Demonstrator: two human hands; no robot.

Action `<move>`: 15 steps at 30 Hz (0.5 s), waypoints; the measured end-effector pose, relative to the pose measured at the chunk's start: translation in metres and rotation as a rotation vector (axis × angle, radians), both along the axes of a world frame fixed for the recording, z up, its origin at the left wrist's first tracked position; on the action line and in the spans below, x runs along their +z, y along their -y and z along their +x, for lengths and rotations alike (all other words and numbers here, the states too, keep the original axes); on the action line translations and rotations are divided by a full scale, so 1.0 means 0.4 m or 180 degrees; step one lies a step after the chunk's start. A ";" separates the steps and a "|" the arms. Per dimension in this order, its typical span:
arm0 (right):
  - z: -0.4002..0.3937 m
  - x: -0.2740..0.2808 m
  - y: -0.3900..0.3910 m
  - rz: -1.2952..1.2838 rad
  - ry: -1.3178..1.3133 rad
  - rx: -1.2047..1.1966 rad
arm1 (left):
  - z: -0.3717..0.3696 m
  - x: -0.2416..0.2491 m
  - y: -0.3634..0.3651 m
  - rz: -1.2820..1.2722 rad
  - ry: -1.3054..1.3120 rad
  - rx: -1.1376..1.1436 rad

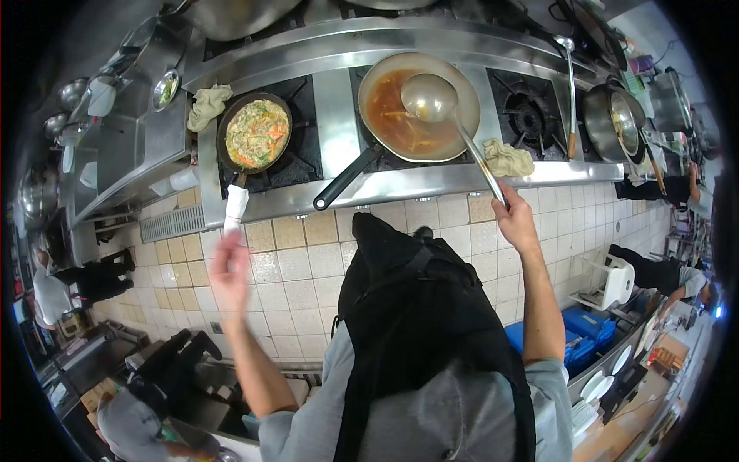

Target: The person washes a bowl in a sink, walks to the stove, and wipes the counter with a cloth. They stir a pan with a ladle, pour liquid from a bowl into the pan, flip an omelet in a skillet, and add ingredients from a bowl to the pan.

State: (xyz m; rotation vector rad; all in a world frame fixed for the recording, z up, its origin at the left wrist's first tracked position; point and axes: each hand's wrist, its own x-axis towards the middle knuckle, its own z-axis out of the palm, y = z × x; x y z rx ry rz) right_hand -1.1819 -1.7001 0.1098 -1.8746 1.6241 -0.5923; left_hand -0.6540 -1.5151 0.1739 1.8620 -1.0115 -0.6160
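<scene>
My right hand (pixel 516 219) is closed round the handle of a long ladle (pixel 431 98). The ladle's bowl hangs over a wide pan (pixel 470 86) of brown sauce (pixel 389 115), which sits on the middle burner with its black handle (pixel 346 179) pointing toward me. My left hand (pixel 229 271), smeared by motion, is just below the white-wrapped handle (pixel 236 204) of a smaller frying pan (pixel 221 154). That pan holds a pale, noodle-like food with orange and green pieces (pixel 258 132) and stands on the left burner.
Folded cloths (pixel 507 158) (pixel 208 106) lie on the stove by each pan. Right of the sauce pan is a bare burner (pixel 526 115) with another ladle (pixel 570 92) beside it. Pots (pixel 604 123) stand further right. Other people (pixel 142 420) work behind and at both sides.
</scene>
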 end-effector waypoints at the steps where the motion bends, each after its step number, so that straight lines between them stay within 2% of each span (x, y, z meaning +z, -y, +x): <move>1: -0.003 0.004 0.001 0.0076 0.0020 0.0061 | 0.048 0.138 0.024 -0.0462 0.0524 0.0037; 2: -0.003 0.011 0.003 0.0069 0.0010 0.0075 | 0.051 0.344 0.067 -0.1558 0.1101 -0.0258; 3: -0.007 0.021 0.006 0.0418 0.0112 -0.0035 | 0.046 0.527 0.050 -0.1906 0.1644 -0.0271; 7: 0.014 0.119 0.015 0.1371 0.0387 -0.0321 | 0.044 0.569 0.003 -0.2047 0.1871 -0.0127; 10: 0.020 0.155 0.020 0.1735 0.0371 -0.0477 | 0.036 0.598 -0.020 -0.2194 0.2138 -0.0002; 15: -0.016 0.100 -0.017 0.1233 0.0471 -0.0288 | 0.028 0.657 0.004 -0.2703 0.2772 0.0256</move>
